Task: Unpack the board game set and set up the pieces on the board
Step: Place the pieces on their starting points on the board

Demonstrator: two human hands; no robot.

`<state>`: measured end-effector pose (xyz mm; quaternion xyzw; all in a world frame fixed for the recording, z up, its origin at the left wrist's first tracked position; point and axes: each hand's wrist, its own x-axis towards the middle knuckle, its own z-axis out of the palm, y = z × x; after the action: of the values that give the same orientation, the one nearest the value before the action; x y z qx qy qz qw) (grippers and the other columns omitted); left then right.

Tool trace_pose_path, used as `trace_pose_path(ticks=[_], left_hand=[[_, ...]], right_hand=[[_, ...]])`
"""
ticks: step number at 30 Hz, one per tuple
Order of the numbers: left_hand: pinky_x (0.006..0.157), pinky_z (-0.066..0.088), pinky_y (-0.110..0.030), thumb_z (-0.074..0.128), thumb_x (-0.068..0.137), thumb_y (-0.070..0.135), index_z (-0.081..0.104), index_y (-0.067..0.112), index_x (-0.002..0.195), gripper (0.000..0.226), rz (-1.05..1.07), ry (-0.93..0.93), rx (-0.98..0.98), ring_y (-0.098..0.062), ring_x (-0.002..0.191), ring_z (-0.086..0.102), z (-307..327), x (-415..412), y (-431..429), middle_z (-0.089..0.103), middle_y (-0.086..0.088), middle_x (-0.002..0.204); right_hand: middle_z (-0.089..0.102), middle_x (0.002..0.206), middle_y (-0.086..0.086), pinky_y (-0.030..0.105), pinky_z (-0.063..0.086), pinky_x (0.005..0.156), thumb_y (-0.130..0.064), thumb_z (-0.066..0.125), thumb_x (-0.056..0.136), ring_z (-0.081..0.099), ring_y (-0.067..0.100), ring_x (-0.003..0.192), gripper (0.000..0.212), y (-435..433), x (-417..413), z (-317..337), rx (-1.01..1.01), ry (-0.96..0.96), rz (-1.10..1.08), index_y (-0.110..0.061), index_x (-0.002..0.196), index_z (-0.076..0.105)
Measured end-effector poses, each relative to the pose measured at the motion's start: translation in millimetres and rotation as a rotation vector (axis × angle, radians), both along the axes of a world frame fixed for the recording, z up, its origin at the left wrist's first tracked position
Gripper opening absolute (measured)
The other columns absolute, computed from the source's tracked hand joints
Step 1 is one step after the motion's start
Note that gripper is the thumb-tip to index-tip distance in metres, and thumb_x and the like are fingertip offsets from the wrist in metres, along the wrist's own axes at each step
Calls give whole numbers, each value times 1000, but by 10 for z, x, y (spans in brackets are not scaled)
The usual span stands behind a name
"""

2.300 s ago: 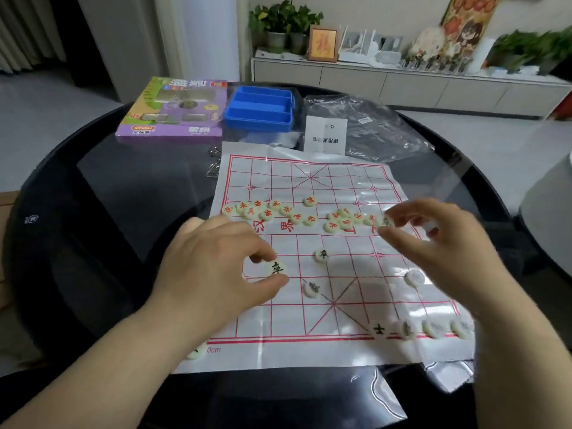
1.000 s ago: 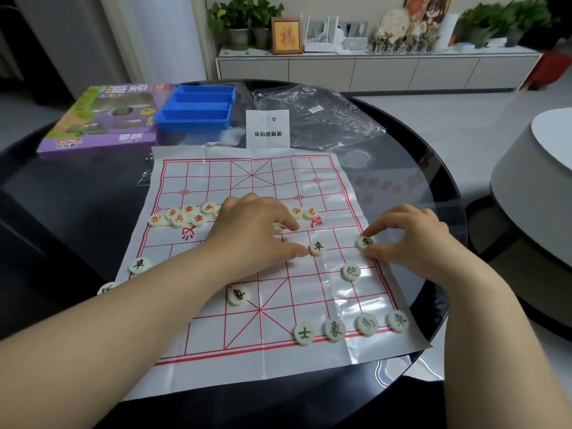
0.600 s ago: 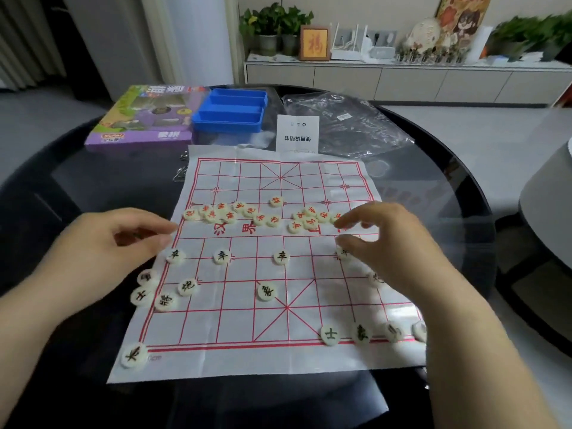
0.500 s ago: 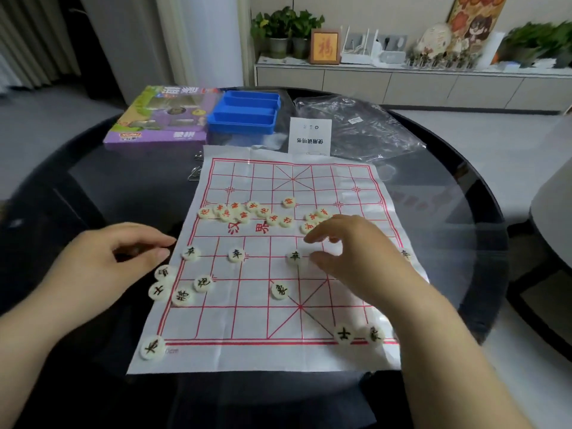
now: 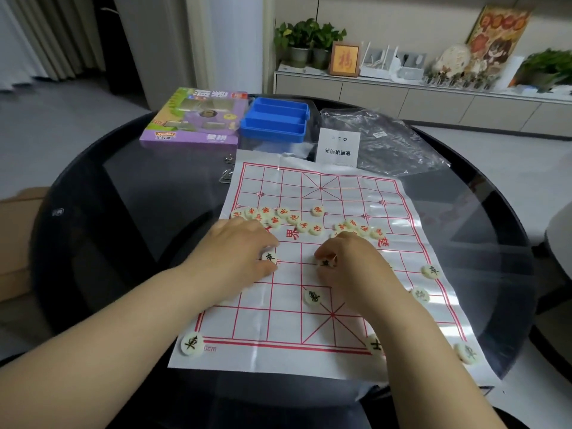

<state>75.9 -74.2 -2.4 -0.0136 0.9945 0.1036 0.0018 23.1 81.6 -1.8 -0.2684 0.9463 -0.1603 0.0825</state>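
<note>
Change: left hand (image 5: 235,258) moves in from the left edge onto the board (image 5: 278,323).
Left grip: pinches black piece (image 5: 269,257).
Right grip: right hand (image 5: 356,267) pinches neighbouring piece (image 5: 325,263).
Board: flat on tabletop (image 5: 123,212).

Home living room: long sideboard (image 5: 433,100) with potted plants (image 5: 306,41), framed picture (image 5: 344,59).

Half-hidden behind right forearm (image 5: 411,345): bottom piece (image 5: 372,344); red pieces (image 5: 305,226) blurred.

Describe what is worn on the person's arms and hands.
Nothing worn shows: the left hand and right hand are ungloved, and both forearms are bare to the frame's edge, with no sleeve, watch, bracelet or ring in view.
</note>
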Motion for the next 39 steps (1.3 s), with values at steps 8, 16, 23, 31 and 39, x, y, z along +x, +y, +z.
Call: trace_pose_path(ticks=[8, 16, 23, 31, 39], left_hand=[[100, 28, -20, 54, 89, 31, 52, 31, 125, 36, -6, 63, 101, -7, 117, 41, -71, -46, 40, 53, 14, 125], [106, 22, -28, 54, 87, 37, 48, 37, 126, 39, 82, 110, 125, -10, 125, 32, -14, -1, 48, 47, 16, 132], [81, 40, -10, 60, 83, 13, 67, 25, 99, 21, 230, 298, 476, 1, 92, 54, -34, 558, -347, 58, 23, 94], [80, 30, -1, 76, 69, 30, 66, 34, 83, 18, 270, 326, 533, 13, 95, 47, -260, 927, -396, 48, 38, 103], [77, 22, 8, 76, 70, 21, 58, 44, 81, 32, 267, 383, 556, 14, 98, 40, -312, 880, -380, 42, 34, 109]], right_hand=[[53, 119, 3, 22, 38, 79, -14, 47, 90, 49, 20, 109, 31, 6, -42, -56, -25, 17, 1, -18, 118, 59], [51, 120, 1, 21, 37, 80, -14, 53, 87, 47, 17, 113, 36, 46, -35, -36, -77, -15, 18, -18, 123, 54], [48, 128, -4, 20, 34, 88, -15, 51, 90, 42, 13, 118, 33, 44, 95, 80, -126, 74, 82, -23, 122, 54], [40, 137, -6, 23, 29, 102, -22, 46, 93, 33, 13, 125, 42, -323, 495, 49, -115, 28, 323, -26, 134, 41], [38, 136, -2, 24, 29, 101, -24, 39, 96, 33, 16, 122, 43, -508, 541, -127, -127, 82, 293, -22, 138, 34]])
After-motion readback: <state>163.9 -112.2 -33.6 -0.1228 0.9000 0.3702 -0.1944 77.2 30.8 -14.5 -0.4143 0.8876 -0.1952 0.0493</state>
